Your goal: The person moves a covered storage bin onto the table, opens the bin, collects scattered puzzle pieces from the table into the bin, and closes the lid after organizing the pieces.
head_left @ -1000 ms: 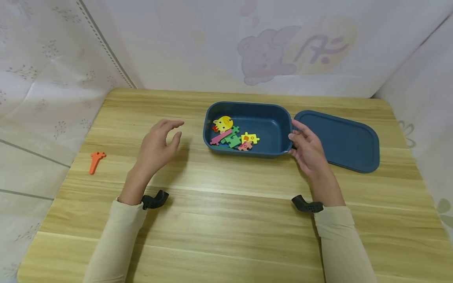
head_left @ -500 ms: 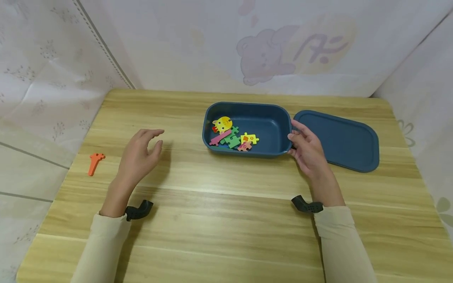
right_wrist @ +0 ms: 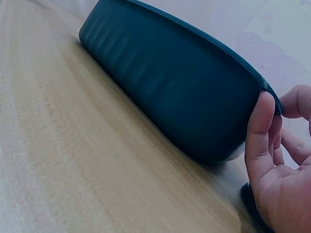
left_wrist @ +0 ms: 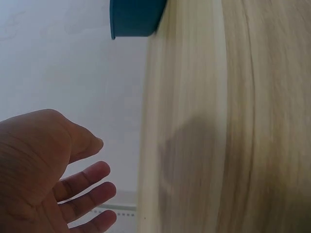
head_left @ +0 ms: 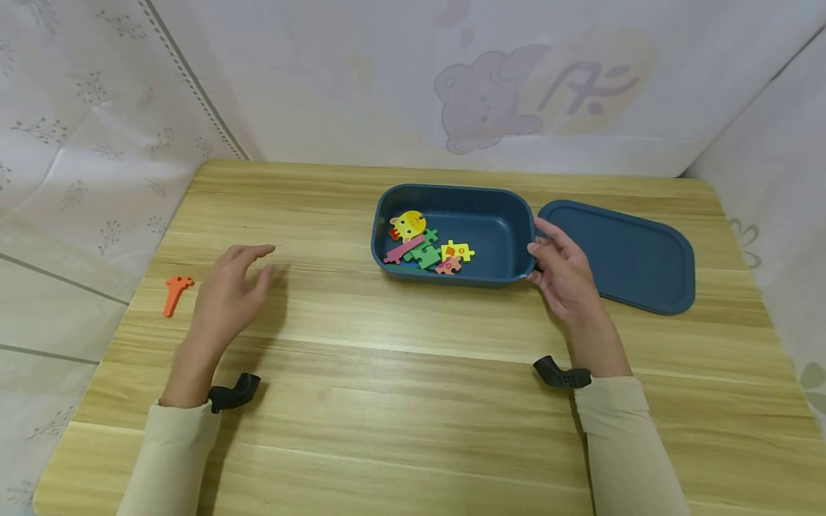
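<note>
In the head view my right hand (head_left: 561, 276) pinches the right end of an open dark blue plastic box (head_left: 453, 279) at its rim. The right wrist view shows the fingers under the rim of the box (right_wrist: 170, 82), which stands on the table. Inside, toward the left, lie colourful puzzle pieces: a yellow animal head (head_left: 409, 226), a pink strip (head_left: 404, 249), a green piece (head_left: 426, 256), a yellow one (head_left: 457, 251) and a salmon one (head_left: 448, 266). My left hand (head_left: 226, 297) hovers over the table, fingers relaxed and holding nothing. An orange puzzle piece (head_left: 176, 295) lies just left of it.
A dark blue lid (head_left: 635, 258) lies flat right of the box, partly behind my right hand. The wooden table (head_left: 400, 416) meets patterned cloth walls (head_left: 323, 86) at its back and sides.
My left hand has moved left, away from the box and closer to the orange puzzle piece. The right hand keeps its hold on the box, which has stayed in place.
</note>
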### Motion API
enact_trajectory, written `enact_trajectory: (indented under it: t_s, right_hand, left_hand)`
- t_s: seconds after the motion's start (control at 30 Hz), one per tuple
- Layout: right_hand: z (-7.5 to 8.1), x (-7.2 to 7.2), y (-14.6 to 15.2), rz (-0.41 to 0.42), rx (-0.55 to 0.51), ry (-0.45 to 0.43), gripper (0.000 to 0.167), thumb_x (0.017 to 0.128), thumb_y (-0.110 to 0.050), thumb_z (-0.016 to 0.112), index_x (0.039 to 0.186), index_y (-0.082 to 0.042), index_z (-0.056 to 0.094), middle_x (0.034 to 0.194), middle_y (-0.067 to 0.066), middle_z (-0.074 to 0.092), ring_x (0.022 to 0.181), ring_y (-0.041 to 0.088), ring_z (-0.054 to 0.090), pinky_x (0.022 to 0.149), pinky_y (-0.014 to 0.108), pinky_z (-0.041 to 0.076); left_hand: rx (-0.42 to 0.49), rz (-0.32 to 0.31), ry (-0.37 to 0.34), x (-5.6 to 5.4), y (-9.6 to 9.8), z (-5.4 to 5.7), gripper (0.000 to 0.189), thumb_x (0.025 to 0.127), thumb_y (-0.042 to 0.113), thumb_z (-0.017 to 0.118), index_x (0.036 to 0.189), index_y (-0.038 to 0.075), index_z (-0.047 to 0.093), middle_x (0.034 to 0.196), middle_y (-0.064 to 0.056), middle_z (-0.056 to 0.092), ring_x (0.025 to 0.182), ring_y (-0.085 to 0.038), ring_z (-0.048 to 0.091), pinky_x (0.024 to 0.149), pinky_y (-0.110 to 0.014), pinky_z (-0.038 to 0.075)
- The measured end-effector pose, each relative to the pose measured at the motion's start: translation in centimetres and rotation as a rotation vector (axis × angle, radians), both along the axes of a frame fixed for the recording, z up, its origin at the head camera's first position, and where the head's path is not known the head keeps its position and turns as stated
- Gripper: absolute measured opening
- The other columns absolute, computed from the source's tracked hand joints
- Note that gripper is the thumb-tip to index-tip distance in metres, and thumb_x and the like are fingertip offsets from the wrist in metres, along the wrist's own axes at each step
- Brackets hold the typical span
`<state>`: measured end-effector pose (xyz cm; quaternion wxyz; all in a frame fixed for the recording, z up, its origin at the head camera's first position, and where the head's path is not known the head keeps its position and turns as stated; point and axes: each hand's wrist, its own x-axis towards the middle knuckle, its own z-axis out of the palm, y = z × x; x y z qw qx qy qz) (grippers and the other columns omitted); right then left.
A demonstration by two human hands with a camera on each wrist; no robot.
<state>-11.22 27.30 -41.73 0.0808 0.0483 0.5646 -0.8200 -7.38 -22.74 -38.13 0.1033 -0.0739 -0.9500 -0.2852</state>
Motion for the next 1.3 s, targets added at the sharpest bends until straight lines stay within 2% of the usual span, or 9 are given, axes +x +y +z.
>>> enact_trajectory:
  t_s: [0.17,0.3,0.6,0.83,1.0,1.17,1.3]
  right_hand:
    - [0.0,0.0,0.0,-0.002,-0.015,0.003,0.061,0.108,-0.004,0.055,0.165,-0.012,0.034,0.11,-0.003,0.055,0.075,0.006,0.058,0.059,0.018,0.055]
    - [0.1,0.0,-0.1,0.003,-0.016,0.008,0.061,0.109,-0.003,0.053,0.165,-0.012,0.033,0.11,-0.004,0.054,0.075,0.006,0.058,0.059,0.019,0.055]
    - [0.0,-0.1,-0.1,0.005,-0.031,0.018,0.064,0.107,-0.008,0.061,0.165,-0.011,0.035,0.112,0.001,0.055,0.076,0.008,0.061,0.059,0.019,0.056]
    - [0.0,-0.1,-0.1,-0.001,-0.035,0.015,0.064,0.106,-0.01,0.063,0.164,-0.012,0.036,0.113,0.002,0.055,0.076,0.009,0.062,0.059,0.019,0.055]
    - [0.1,0.0,-0.1,-0.001,-0.033,0.009,0.064,0.106,-0.01,0.063,0.164,-0.012,0.037,0.113,0.002,0.056,0.076,0.009,0.061,0.059,0.019,0.055]
    - [0.1,-0.1,-0.2,-0.003,-0.024,0.01,0.064,0.106,-0.01,0.062,0.164,-0.012,0.036,0.113,0.001,0.055,0.075,0.008,0.06,0.059,0.019,0.055]
    - [0.0,-0.1,-0.1,-0.001,-0.033,0.014,0.063,0.106,-0.009,0.062,0.164,-0.012,0.036,0.111,0.0,0.055,0.075,0.008,0.06,0.059,0.019,0.055]
  left_hand:
    - [0.016,0.005,-0.006,0.4,-0.6,-0.3,0.033,0.102,0.006,0.065,0.135,0.0,0.068,0.131,-0.027,0.067,0.12,-0.047,0.062,0.096,-0.064,0.05]
    - [0.017,0.036,-0.023,0.8,-1.3,-0.4,0.034,0.103,0.007,0.065,0.136,0.0,0.068,0.135,-0.028,0.065,0.123,-0.048,0.061,0.096,-0.066,0.05]
    - [0.024,0.076,-0.091,1.2,-2.9,-0.6,0.038,0.107,0.017,0.061,0.141,0.001,0.065,0.143,-0.03,0.059,0.131,-0.05,0.057,0.1,-0.069,0.047]
    - [0.022,0.088,-0.07,1.3,-4.2,-1.0,0.037,0.106,0.015,0.063,0.138,-0.002,0.066,0.139,-0.034,0.058,0.131,-0.053,0.053,0.102,-0.07,0.045]
    - [-0.007,0.108,-0.092,1.3,-5.0,-1.3,0.037,0.106,0.015,0.06,0.138,-0.004,0.065,0.138,-0.035,0.058,0.13,-0.054,0.053,0.102,-0.073,0.043]
    - [-0.026,0.157,-0.086,1.3,-6.2,-1.7,0.038,0.106,0.015,0.058,0.137,-0.006,0.064,0.137,-0.039,0.058,0.128,-0.058,0.051,0.104,-0.076,0.038]
    - [-0.055,0.235,-0.104,1.6,-7.1,-2.0,0.043,0.105,0.014,0.057,0.142,-0.008,0.059,0.135,-0.04,0.056,0.125,-0.06,0.05,0.105,-0.074,0.036]
